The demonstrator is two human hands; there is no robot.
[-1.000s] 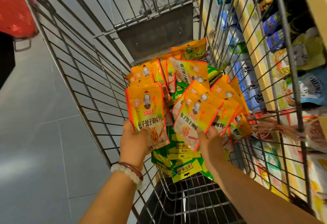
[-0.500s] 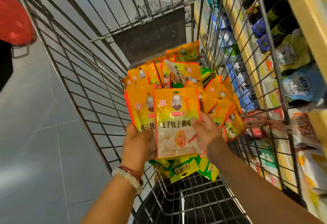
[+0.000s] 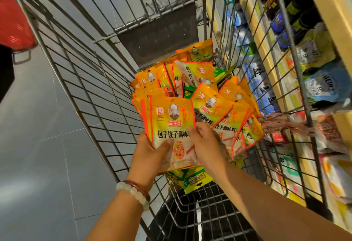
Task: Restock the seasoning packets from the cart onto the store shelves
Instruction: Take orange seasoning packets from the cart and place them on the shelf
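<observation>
A small stack of yellow seasoning packets (image 3: 171, 126) was held upright above the wire cart (image 3: 80, 80), at least three by the staggered left edges; an exact count could not be made. The left hand (image 3: 150, 157) gripped the stack from below and behind, thumb curled across the lower front of the top packet. The right hand (image 3: 205, 143) was at the stack's right edge, fingers bent over the front and thumb hidden behind, pinching the top packet. Both forearms reached in from the near end of the cart, and the left wrist carried two bracelets (image 3: 136, 193), one of pale beads and one dark red. Just beyond and to the right of the hands lay a loose heap of the same yellow packets (image 3: 219, 107), more than ten, resting on green packets (image 3: 192, 180) in the cart bottom; the number of green ones could not be told. Store shelves (image 3: 266, 46) stood to the right of the cart, stocked with blue and dark packages. One red basket (image 3: 13, 21) appeared at the left edge.
</observation>
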